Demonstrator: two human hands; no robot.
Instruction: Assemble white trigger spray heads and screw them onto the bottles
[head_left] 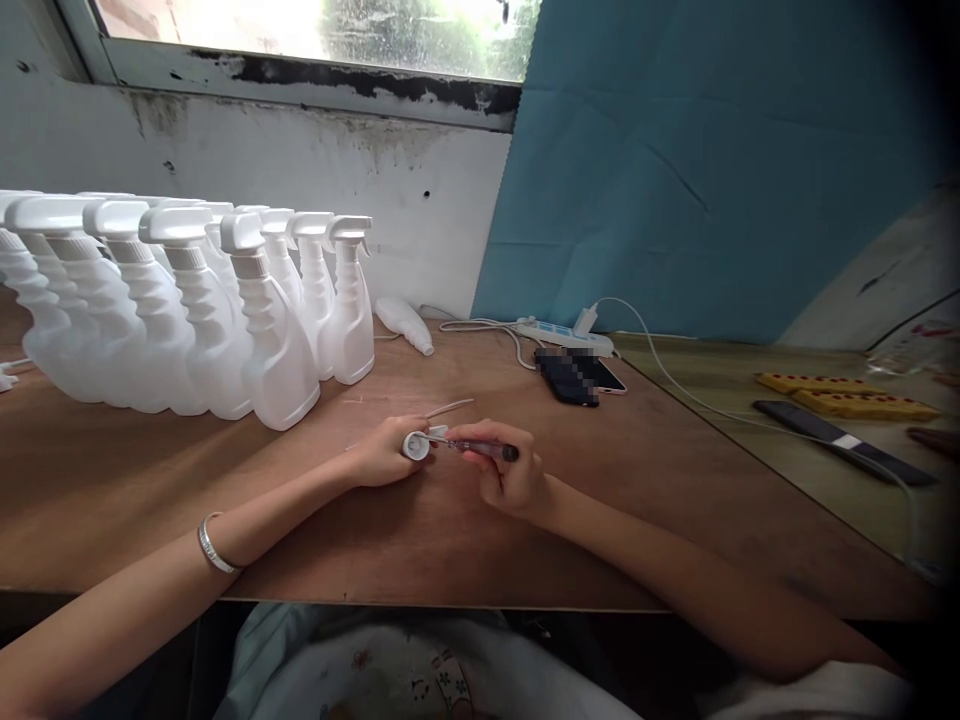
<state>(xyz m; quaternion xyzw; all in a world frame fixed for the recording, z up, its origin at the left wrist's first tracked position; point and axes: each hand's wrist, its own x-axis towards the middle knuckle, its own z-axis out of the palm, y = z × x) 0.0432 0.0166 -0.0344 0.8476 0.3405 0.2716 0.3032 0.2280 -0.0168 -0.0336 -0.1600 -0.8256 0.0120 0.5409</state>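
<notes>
My left hand [386, 450] is closed around a white spray trigger head [415, 446], its round collar turned toward me. In my right hand [514, 468] is a screwdriver [486, 449] with a clear handle and a dark end. The driver's metal shaft points left and meets the spray head near its trigger; whether the tip is inside it I cannot tell. A thin white tube [450, 407] shows just beyond my left hand.
Several white spray bottles [281, 370] stand in rows at the left. Behind them a bottle without a sprayer [405, 322] lies on its side. Phones [566, 376] and a power strip [566, 335] lie on the wooden table [600, 560]. At right are yellow blocks [862, 403] and a dark flat bar [844, 440].
</notes>
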